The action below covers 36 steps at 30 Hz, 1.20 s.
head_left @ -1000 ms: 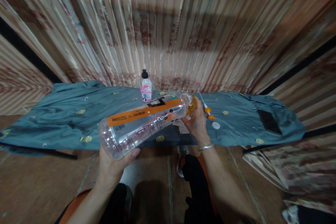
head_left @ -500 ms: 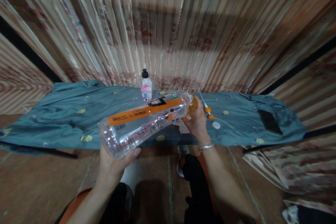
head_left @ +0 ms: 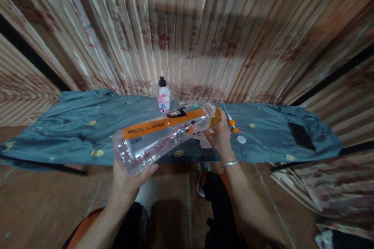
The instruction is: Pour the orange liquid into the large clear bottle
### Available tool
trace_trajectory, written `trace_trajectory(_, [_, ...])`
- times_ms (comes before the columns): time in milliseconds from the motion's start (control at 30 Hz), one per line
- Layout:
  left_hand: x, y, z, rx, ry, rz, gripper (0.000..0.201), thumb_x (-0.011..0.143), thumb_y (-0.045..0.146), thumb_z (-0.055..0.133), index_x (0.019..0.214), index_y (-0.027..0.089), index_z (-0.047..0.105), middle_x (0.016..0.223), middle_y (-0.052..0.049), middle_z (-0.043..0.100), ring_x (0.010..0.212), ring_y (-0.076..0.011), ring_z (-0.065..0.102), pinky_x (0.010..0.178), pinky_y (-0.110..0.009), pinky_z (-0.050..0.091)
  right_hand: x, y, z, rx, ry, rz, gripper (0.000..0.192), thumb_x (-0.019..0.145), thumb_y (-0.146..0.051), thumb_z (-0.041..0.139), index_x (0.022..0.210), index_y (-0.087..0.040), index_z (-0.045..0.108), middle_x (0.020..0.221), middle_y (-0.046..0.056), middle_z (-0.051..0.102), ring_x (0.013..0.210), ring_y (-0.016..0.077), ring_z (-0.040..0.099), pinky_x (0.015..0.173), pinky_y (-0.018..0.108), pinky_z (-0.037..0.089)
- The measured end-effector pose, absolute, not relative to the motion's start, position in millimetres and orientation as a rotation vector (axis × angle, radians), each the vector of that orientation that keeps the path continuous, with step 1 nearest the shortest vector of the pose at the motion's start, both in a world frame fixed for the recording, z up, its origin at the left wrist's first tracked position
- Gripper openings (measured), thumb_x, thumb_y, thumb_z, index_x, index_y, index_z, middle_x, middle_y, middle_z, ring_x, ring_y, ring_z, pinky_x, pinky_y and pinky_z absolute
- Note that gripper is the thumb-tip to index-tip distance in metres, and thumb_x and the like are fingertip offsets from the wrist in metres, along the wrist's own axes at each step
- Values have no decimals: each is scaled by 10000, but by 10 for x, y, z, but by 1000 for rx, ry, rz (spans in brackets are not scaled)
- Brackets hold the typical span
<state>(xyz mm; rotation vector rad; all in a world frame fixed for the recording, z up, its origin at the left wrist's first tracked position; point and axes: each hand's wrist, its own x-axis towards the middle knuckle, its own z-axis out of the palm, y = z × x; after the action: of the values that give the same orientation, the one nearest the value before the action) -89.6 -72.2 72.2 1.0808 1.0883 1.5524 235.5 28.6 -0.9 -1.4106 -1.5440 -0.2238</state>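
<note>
A large clear plastic bottle (head_left: 157, 140) with an orange label lies tilted in the air above the table, its base low at the left and its neck higher at the right. My left hand (head_left: 128, 184) is closed around the underside of the base, thumb along the near side. My right hand (head_left: 221, 136) wraps round an amber, see-through container (head_left: 215, 118) at the bottle's mouth. The two appear to touch, but the fingers hide most of the container. Just right of that hand, a pump with an orange head (head_left: 232, 123) and a white round lid (head_left: 241, 139) rest on the cloth.
A green-grey patterned cloth (head_left: 73, 124) covers the narrow table. Behind the large bottle stands a small pink-labelled bottle with a black cap (head_left: 163, 97). A dark phone (head_left: 302, 136) lies at the right. Pale papers (head_left: 204, 142) lie below the bottle's neck. A striped curtain (head_left: 181, 39) hangs behind.
The large bottle and both hands have barely moved, and the grips are the same. The whole view has shifted very slightly.
</note>
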Motion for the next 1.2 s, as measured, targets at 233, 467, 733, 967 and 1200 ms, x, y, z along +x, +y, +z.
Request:
trace_trajectory(233, [-912,-729,697,1079,1082,1534,937,570,446,1144,1395,232,755,1340,-145,840,1357,-460,780,1289,-678,554,2369,291,-13,-1420,-1535,-186,880,934,-466,860,1672,-208,454,1584,227,694,1456,402,714,1169,632,675])
trace_trajectory(467, [-902,-714,704,1076,1063,1541,942,551,430,1153,1385,239,760,1340,-143,841,1370,-456,781,1304,-672,546,2377,288,-23,-1428,-1539,-179,892,935,-467,866,1679,-201,451,1586,229,693,1448,408,722,1154,631,684])
trace_trajectory(733, [-896,-727,707,1096,1056,1539,902,608,445,1124,1402,237,751,1333,-122,833,1406,-446,763,1328,-673,522,2381,280,-12,-1416,-1556,-178,906,936,-464,865,1686,-209,425,1584,223,697,1461,404,713,1161,616,675])
trace_trajectory(967, [-926,-712,657,1071,1072,1537,928,569,465,1140,1388,241,766,1324,-135,843,1363,-456,785,1301,-697,541,2381,289,-27,-1406,-1559,-174,918,933,-434,857,1705,-215,409,1587,220,689,1474,410,699,1178,632,661])
trace_trajectory(1200, [-933,-697,640,1098,1062,1536,865,598,474,1127,1358,227,795,1354,-146,842,1384,-463,773,1341,-705,493,2364,289,1,-1395,-1562,-194,881,925,-411,855,1671,-208,432,1583,228,696,1434,397,728,1168,615,672])
